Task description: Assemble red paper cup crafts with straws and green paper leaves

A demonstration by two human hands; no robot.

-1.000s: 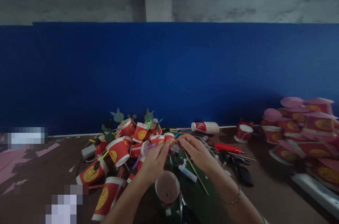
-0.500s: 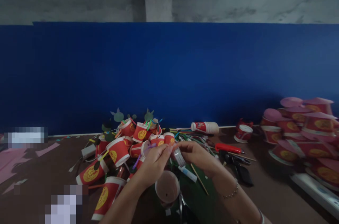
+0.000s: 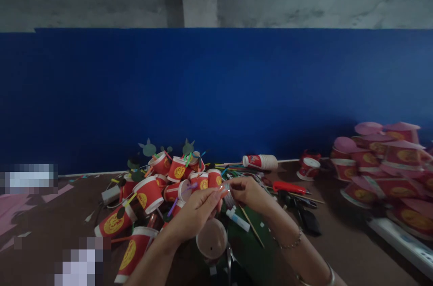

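A small clear roll, like tape (image 3: 228,196), is between my two hands at the middle of the table. My left hand (image 3: 199,209) has its fingers pressed together at the roll's left side. On the other side, my right hand (image 3: 248,193) is closed with its fingertips on the roll. Just below them stands a paper cup (image 3: 211,238), its round pale end facing up with a small dark hole in it. A white tube (image 3: 238,220) lies under my right hand, beside a thin wooden stick (image 3: 252,226).
Red cups with yellow emblems (image 3: 147,195) are heaped at left. Stacked cups (image 3: 260,162) lie behind. A red tool (image 3: 291,187), a black object (image 3: 309,223), a power strip (image 3: 401,238) and pink-topped cups (image 3: 402,155) are at right. Scissors (image 3: 229,261) lie near the front.
My left hand's fingers have shifted over the roll, hiding more of it. My right fingertips have drawn in closer to it. The whole view has slid slightly.
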